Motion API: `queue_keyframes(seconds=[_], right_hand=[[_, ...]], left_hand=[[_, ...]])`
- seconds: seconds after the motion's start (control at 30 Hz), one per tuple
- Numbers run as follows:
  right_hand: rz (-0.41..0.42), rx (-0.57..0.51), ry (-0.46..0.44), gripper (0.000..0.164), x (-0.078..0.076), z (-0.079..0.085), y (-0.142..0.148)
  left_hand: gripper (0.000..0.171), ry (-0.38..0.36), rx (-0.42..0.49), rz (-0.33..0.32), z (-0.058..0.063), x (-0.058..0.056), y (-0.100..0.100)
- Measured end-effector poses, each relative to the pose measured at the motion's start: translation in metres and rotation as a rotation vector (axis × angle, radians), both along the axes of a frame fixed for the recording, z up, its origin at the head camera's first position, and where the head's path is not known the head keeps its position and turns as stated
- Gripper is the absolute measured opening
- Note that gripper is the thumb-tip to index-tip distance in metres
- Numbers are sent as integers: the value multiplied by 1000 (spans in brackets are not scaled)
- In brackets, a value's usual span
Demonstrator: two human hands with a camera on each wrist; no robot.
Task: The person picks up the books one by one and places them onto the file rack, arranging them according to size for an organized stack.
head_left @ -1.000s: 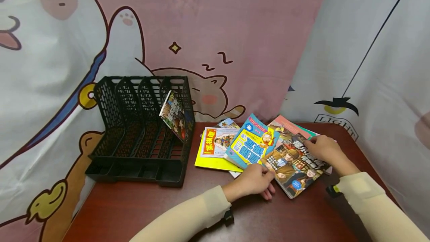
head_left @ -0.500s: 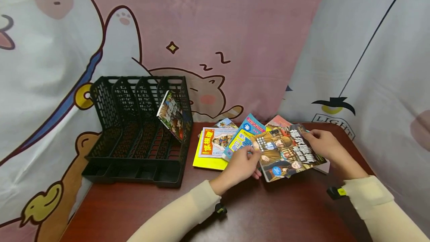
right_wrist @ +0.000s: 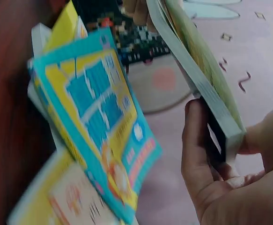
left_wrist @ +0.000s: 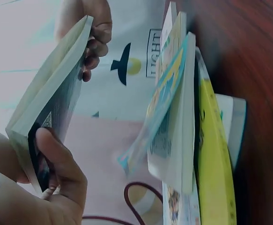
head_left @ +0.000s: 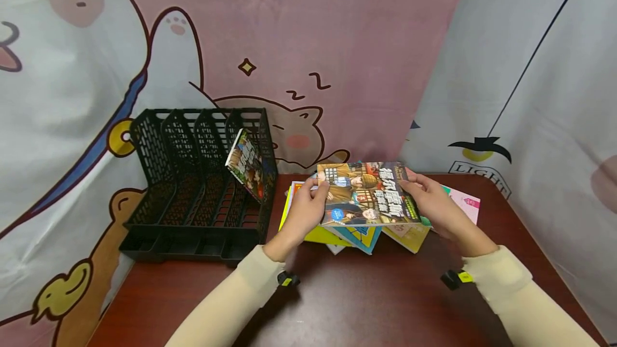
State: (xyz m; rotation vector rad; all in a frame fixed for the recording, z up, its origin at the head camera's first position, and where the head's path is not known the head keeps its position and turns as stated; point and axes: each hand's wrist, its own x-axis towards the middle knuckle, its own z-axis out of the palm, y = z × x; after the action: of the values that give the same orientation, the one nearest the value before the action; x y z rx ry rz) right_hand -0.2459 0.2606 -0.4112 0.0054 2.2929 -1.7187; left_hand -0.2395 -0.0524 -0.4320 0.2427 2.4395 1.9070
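- While I watch over the head view, both hands share one dark-covered comic book (head_left: 368, 194), raised above a pile of other books with its illustrated front turned up toward the camera.
- I see the left hand (head_left: 306, 208) pinching the book's left edge, its thumb on the front cover; in the left wrist view a digit presses the back cover, near a printed square code.
- I have the right hand (head_left: 434, 202) gripping the opposite edge, its thumb also on top.
- My left wrist view shows a gap between the held book and the pile, so the two stand apart.
- Beneath it I make out a turquoise book (right_wrist: 96, 103) with a yellow panel, a bright yellow book (left_wrist: 213, 159) and, poking out at the right, a pink book (head_left: 466, 205), all on the reddish-brown tabletop (head_left: 356, 299).
- Well to the left of the hands I see a black rack (head_left: 193, 248) with upright dividers; a second comic book (head_left: 249, 167) leans tilted at its right end.
- Behind everything I see a printed cloth (head_left: 361, 42) with cartoon animals.
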Motion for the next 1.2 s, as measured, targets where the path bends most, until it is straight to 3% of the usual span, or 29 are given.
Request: queue_keyframes(seconds=[0.23, 0.43, 0.6, 0.77, 0.93, 1.0, 1.13, 1.2], right_hand=[[-7, -196, -24, 51, 4, -11, -41], [-25, -186, 14, 50, 2, -20, -53], [-33, -199, 50, 46, -4, -23, -52], [8, -157, 45, 56, -13, -24, -43], [121, -85, 24, 55, -22, -22, -33], [173, -66, 14, 52, -26, -20, -32], [255, -34, -30, 57, -31, -15, -32], [280, -17, -45, 64, -32, -12, -32]], left_hand=[[36, -81, 29, 40, -14, 0, -26], [36, -101, 38, 56, -19, 1, -36], [42, -180, 90, 17, -13, -1, -44], [43, -281, 103, -81, -7, -14, -55], [40, -349, -30, -228, -5, -28, -63], [40, -362, -83, -316, -5, -31, -63], [49, -368, -186, -497, -3, -31, -58], [52, -370, -216, -538, -1, -29, -54]])
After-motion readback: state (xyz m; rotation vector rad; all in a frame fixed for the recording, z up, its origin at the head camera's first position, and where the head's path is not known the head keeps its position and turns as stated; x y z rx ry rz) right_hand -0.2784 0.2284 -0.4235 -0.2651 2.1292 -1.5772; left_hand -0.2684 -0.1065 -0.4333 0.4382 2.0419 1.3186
